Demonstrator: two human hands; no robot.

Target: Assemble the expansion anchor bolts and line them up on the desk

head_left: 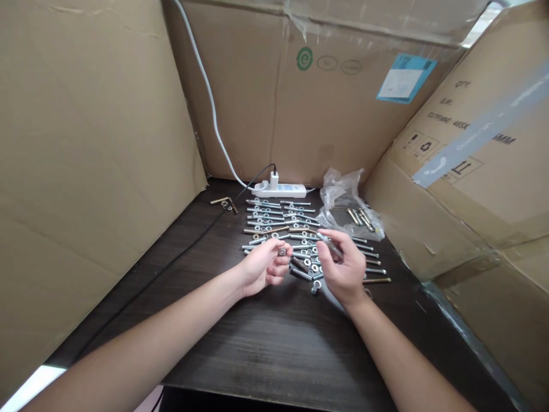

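Observation:
My left hand (266,268) is closed, pinching a small shiny metal nut (282,251) between thumb and forefinger. Across from it, my right hand (344,269) grips a silvery metal bolt (329,243) that slants between thumb and fingers; part of it is hidden by the hand. The two hands are apart, above rows of metal bolts (265,217), washers (307,262) and sleeves laid out on the dark table. Just below the gap between the hands lies a loose nut (315,288). More bolts (376,280) stick out to the right of my right hand.
Behind the rows stands a white power strip (291,190) with a plug. A black cable (171,257) crosses the table (257,337) on the left, near several brass-coloured parts (220,201). A clear plastic bag (343,194) holds bolts. Cardboard walls (240,103) enclose three sides.

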